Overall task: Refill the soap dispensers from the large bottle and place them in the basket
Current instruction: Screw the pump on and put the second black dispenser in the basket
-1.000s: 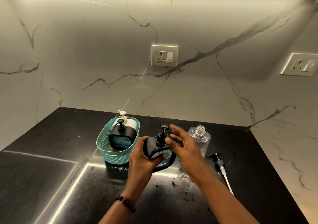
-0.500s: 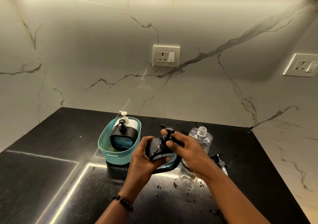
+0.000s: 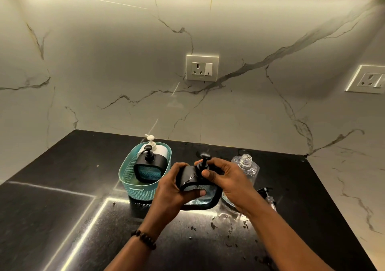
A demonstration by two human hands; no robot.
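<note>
A black soap dispenser [image 3: 188, 179] with a bluish window sits tilted on the black counter in front of me. My left hand [image 3: 169, 189] grips its body from the left. The fingers of my right hand [image 3: 228, 179] pinch its black pump head [image 3: 205, 158]. Behind my right hand stands the large clear bottle [image 3: 249, 166], uncapped. To the left is the teal basket [image 3: 130, 179], holding another black dispenser [image 3: 150, 166] and a white pump bottle [image 3: 153, 145].
A loose pump with a tube [image 3: 268, 197] lies on the counter right of the clear bottle. Spilled droplets [image 3: 227, 220] dot the black counter [image 3: 62, 187] near my wrists. Marble walls enclose the back and right, with a socket [image 3: 202, 68] above.
My right hand, open above the dispenser a second ago, has closed its fingers on the pump head. My left hand keeps its hold on the dispenser body.
</note>
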